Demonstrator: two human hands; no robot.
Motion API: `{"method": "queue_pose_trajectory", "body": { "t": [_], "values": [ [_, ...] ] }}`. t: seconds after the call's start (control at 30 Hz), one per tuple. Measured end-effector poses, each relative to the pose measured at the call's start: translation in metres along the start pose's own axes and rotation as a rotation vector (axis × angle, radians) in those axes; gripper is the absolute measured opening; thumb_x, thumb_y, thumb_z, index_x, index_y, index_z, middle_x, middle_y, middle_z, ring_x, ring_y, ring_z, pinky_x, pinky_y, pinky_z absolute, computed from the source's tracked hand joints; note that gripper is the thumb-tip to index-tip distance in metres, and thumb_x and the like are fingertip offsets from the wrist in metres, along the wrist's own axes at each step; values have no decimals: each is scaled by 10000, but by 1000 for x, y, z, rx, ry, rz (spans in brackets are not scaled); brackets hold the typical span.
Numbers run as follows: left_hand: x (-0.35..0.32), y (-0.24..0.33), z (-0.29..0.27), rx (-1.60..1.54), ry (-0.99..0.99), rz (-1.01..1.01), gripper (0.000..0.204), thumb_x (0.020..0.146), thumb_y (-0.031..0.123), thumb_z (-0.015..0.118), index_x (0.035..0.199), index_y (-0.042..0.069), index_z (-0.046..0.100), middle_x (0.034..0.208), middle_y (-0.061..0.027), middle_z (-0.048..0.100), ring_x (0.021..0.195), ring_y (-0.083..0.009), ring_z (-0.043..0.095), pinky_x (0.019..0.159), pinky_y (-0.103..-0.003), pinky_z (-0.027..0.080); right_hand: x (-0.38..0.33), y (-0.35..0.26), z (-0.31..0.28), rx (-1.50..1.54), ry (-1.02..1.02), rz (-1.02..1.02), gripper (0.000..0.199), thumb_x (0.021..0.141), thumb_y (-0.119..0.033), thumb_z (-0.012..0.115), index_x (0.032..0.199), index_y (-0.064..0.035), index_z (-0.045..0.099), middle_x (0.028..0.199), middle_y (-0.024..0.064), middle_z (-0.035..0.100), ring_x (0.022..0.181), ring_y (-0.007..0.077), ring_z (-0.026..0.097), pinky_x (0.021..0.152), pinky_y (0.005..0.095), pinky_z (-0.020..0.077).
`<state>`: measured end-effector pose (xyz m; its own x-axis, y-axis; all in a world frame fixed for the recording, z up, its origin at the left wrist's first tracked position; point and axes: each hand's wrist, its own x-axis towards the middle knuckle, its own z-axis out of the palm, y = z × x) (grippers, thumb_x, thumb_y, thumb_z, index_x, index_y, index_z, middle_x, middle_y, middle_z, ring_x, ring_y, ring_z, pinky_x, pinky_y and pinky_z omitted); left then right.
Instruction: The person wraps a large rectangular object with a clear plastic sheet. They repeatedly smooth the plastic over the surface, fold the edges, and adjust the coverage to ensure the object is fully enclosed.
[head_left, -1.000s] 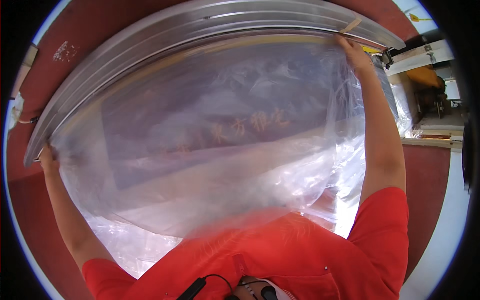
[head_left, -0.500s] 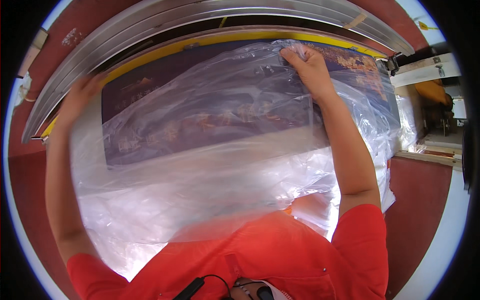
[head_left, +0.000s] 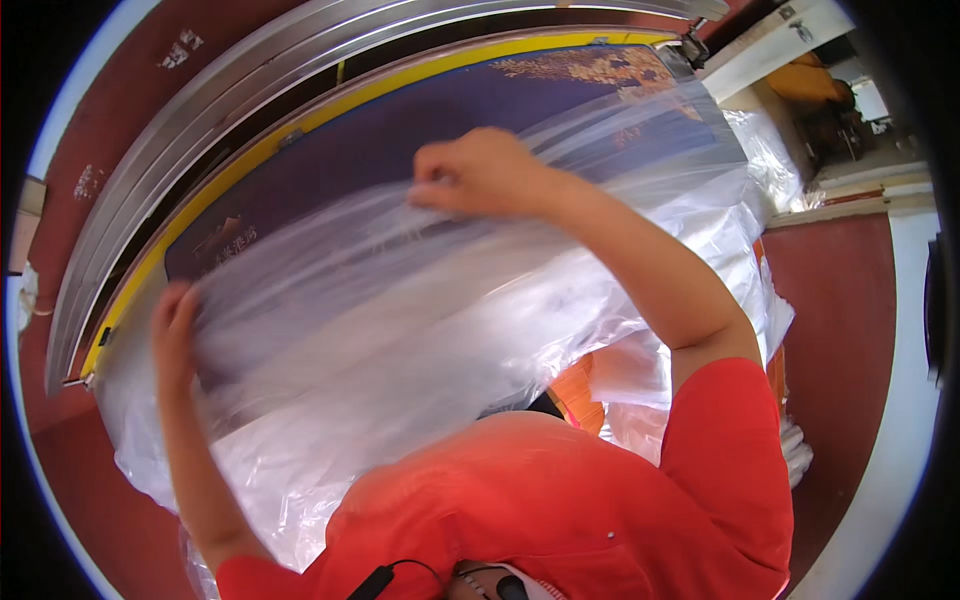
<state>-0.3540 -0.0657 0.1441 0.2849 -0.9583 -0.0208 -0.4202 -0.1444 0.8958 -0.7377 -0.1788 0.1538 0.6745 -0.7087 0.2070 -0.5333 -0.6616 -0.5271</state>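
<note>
Two hands on a loose plastic cover over a dark panel

Two bare hands grip one clear plastic sheet (head_left: pixel 400 330). The right hand (head_left: pixel 480 172) sits far and near the middle, fingers closed in a pinch on a gathered fold of the film. The left hand (head_left: pixel 175 330) sits at the near left, fingers curled over the film's left edge; whether the thumb closes under it cannot be told.

Under the film lies a large dark blue panel (head_left: pixel 400 140) with gold decoration toward its far right corner. A yellow strip (head_left: pixel 300 125) borders its far side, and a curved grey metal rail (head_left: pixel 200 110) runs beyond that. The film bunches heavily at the near side against the person's red shirt (head_left: pixel 560 500) and spills down on the right. Red floor (head_left: pixel 840 330) shows to the right and left.

Risks, as judged: the film is thin and held at two small points, so an uneven pull could tear it at the pinch. Slack bunched near the body could snag on the panel's corner. Dragging the film across the printed face might scuff it if grit is trapped beneath.
</note>
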Motion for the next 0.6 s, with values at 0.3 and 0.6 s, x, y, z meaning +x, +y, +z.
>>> {"method": "queue_pose_trajectory", "body": {
  "t": [0.3,0.6],
  "values": [
    [-157,-35,-246,1104,668,-957,338,784,336,450,929,43,537,885,-83,554,852,-184,507,706,-301,402,-61,-75,-56,192,-302,-78,191,634,-64,500,822,-82,532,607,104,517,587,256,522,568,335,417],
    [25,-211,-269,946,635,70,337,798,328,445,945,39,534,884,-130,572,818,-259,550,702,-344,411,-218,58,-396,-1221,725,684,465,768,-263,495,1165,-61,359,1070,104,452,912,214,440,773,311,353]
  ]
}}
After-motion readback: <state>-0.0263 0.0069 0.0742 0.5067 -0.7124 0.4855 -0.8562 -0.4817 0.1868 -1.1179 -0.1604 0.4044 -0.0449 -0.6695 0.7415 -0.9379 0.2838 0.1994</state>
